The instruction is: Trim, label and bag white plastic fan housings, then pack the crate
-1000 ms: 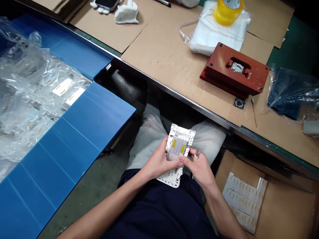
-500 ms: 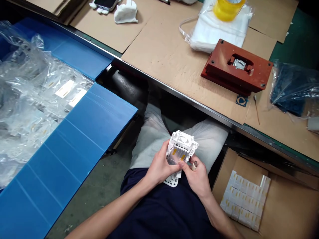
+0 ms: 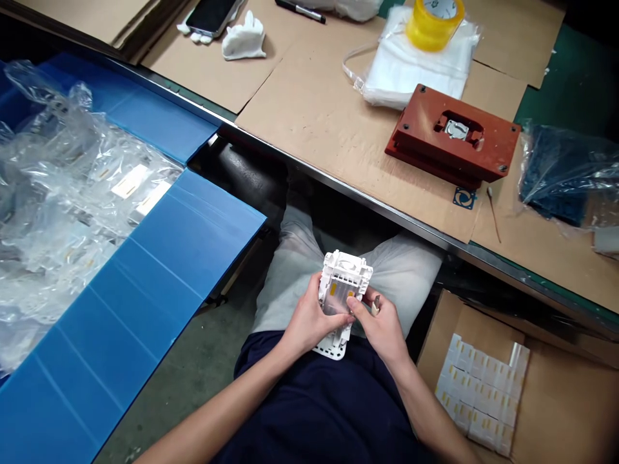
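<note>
Over my lap I hold a white plastic housing (image 3: 344,278) with a clear film and yellow tabs on its face. My left hand (image 3: 309,319) wraps round its left side, thumb on the film. My right hand (image 3: 382,325) pinches the film's right edge with thumb and forefinger, and a small pale tool sticks out between its fingers. Both hands are closed on the part.
A red-brown jig (image 3: 452,136) sits on the cardboard-covered bench (image 3: 319,122), with yellow tape (image 3: 434,20), white cloth, a phone and a pen behind. A blue bin (image 3: 159,258) with clear bags lies left. A carton (image 3: 556,399) of white parts stands at lower right.
The housing has tipped a little more upright and shifted slightly left in my hands. The view has drifted, showing more of the bench's far side.
</note>
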The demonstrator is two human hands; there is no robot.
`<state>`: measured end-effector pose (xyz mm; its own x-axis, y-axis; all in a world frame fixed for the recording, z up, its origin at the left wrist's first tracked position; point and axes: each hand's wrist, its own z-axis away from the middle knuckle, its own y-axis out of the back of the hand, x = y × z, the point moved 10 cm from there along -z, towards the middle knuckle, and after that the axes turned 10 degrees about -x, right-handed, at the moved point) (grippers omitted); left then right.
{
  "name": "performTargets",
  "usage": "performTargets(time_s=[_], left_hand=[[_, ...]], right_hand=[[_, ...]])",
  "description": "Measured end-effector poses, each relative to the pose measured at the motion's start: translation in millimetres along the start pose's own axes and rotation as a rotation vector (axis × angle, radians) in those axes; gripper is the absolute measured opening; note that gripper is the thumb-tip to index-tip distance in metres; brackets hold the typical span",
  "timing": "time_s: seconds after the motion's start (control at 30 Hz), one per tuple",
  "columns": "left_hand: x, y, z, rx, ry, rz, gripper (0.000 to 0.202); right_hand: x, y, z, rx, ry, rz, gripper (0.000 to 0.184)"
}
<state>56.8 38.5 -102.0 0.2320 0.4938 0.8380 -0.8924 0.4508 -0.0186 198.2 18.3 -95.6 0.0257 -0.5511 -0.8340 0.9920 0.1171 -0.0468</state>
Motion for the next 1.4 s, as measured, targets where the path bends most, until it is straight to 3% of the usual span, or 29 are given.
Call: performTargets(time_s=[0.13,0.27,0.4,0.6,0.77,0.87,0.93,0.97,1.1,1.17,1.27,1.4], left_hand=[[7,2.1,4,0.002,-0.003,-0.010,0.065],[20,6.4,7,0.042,-0.042,-0.075,0.061],[30,1.9,6,0.016,-0.109,-0.100,0.067],[32,-4.2,9,0.015,-0.191,-0.071,0.065],[23,3.5,7,0.063,-0.115,-0.044,0.059],[19,14.1,0,0.091,-0.028,0.000,0.057],[17,20.5,-5,0.090,0.041,0.065,0.061],[15,22.4,-7,0.078,0.077,0.120,0.065],[13,25.6,-9,0.052,0.153,0.403,0.072],[17,27.0,-8,0.063,0.144,0.484,0.074],[21,26.6,-6,0.074,0.143,0.528,0.077],[18,26.8,-2,0.089,0.167,0.536,0.078]], right_hand=[[-15,1,5,0.060,0.053,-0.027,0.041],[-28,-4,12,0.018,0.089,0.007,0.039],[-25,-4,20,0.009,0.061,0.045,0.035],[-22,2,30,0.137,0.101,0.182,0.026],[-19,-8,20,0.087,0.104,0.140,0.033],[-38,-2,5,-0.019,0.130,0.221,0.042],[-68,28,1,0.030,0.196,0.342,0.035],[-88,55,2,0.123,0.241,0.406,0.028],[-166,188,23,0.704,0.430,0.666,0.025],[-191,231,18,0.868,0.488,0.870,0.029],[-194,256,-27,0.754,0.444,1.103,0.031],[-169,242,-68,0.547,0.399,1.243,0.028]])
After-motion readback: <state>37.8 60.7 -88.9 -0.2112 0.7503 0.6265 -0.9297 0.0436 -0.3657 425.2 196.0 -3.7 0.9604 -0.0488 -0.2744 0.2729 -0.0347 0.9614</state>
